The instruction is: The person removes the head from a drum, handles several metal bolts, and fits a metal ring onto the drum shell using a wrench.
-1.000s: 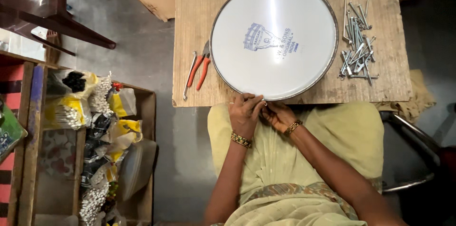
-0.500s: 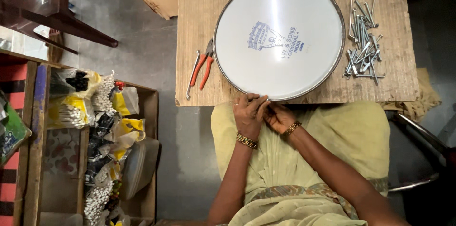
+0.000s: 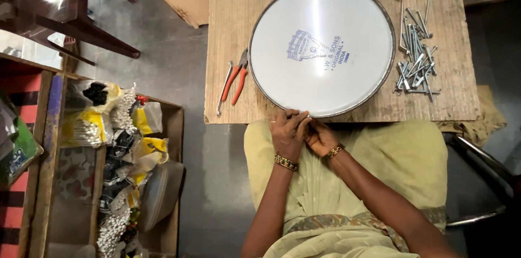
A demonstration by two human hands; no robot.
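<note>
Rough wooden board (image 3: 233, 30) carries the drumhead (image 3: 322, 47); my left hand (image 3: 288, 133) and right hand (image 3: 320, 137) pinch its near rim, fingers closed together.

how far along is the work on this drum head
Early, by the look of it. Done: the drum head lies flat on the wooden board, with its metal rim around it. In hand: the left hand and right hand meet at the near edge of the rim; what they grip is too small to tell. Left: the pile of metal rods and the red pliers lie untouched beside it.
</note>
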